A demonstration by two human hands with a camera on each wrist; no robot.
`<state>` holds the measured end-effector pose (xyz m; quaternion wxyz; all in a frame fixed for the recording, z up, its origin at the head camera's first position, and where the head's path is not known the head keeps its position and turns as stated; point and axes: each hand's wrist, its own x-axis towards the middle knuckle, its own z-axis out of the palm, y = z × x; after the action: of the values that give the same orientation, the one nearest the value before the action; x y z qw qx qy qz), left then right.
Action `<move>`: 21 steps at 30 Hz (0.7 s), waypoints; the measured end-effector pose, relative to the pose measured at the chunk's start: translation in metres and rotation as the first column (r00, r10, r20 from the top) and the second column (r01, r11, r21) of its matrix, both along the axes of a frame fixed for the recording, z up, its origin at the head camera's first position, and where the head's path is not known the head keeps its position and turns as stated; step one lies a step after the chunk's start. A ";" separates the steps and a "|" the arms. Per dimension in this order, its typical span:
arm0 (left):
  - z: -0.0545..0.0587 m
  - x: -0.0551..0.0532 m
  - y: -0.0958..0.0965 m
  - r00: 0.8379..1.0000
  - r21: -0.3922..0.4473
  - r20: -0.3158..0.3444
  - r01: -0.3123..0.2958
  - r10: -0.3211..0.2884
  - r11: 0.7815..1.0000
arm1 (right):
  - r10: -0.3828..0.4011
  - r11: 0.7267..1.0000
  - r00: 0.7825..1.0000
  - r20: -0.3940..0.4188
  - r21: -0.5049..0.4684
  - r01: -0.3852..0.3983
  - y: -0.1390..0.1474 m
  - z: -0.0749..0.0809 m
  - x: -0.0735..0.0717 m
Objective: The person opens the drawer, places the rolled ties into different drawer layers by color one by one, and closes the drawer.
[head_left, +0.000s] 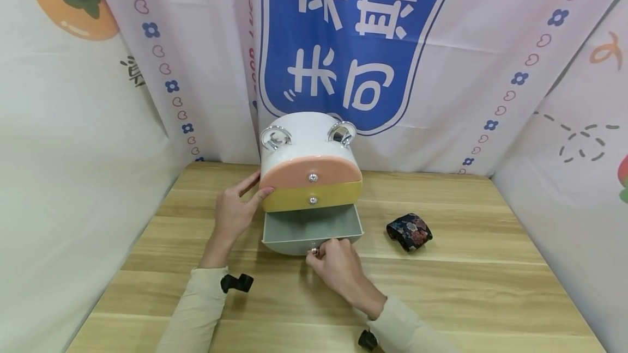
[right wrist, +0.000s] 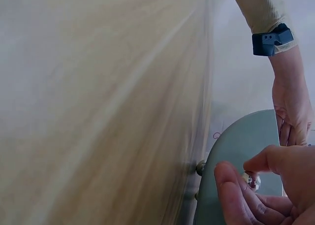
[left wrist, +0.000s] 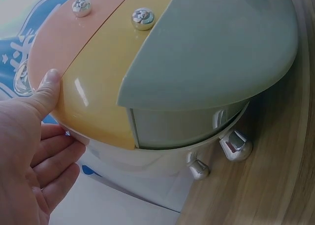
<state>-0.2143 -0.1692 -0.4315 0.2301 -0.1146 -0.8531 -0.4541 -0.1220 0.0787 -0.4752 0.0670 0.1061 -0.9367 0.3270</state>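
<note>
A small drawer box (head_left: 306,134) has a rounded white body, round silver ears, and pink, yellow and grey-green fronts with silver knobs. Its bottom grey-green drawer (head_left: 288,247) is pulled out, and no contents show inside. At the box's left side, my left hand (head_left: 234,212) rests its thumb on the front edge by the yellow drawer (left wrist: 93,94), with fairly straight fingers along the white side wall. My right hand (head_left: 339,267) pinches the bottom drawer's silver knob (right wrist: 251,180) between thumb and fingers. The pink drawer (head_left: 289,174) and yellow drawer are closed.
On the wooden table (head_left: 466,266), right of the box, lies a rolled dark floral cloth (head_left: 410,232). A printed curtain (head_left: 216,70) hangs close behind the box. Short silver feet (left wrist: 237,145) show under it.
</note>
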 end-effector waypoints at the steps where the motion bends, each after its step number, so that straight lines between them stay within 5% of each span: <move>1: 0.000 0.000 0.000 1.000 -0.001 -0.001 0.000 0.000 1.000 | 0.005 1.000 1.000 0.000 -0.003 -0.005 0.000 0.000 0.001; 14: 0.003 0.002 0.000 1.000 -0.006 0.026 0.001 -0.001 1.000 | 0.034 0.999 0.999 0.026 0.000 -0.035 0.004 0.000 0.007; 21: 0.003 0.002 0.000 1.000 -0.007 0.023 0.004 -0.004 1.000 | 0.159 0.987 0.982 0.097 -0.006 -0.159 0.016 0.005 0.009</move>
<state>-0.2126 -0.1687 -0.4283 0.2188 -0.1118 -0.8571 -0.4527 -0.1132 0.0943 -0.4702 -0.0053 0.1645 -0.9276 0.3353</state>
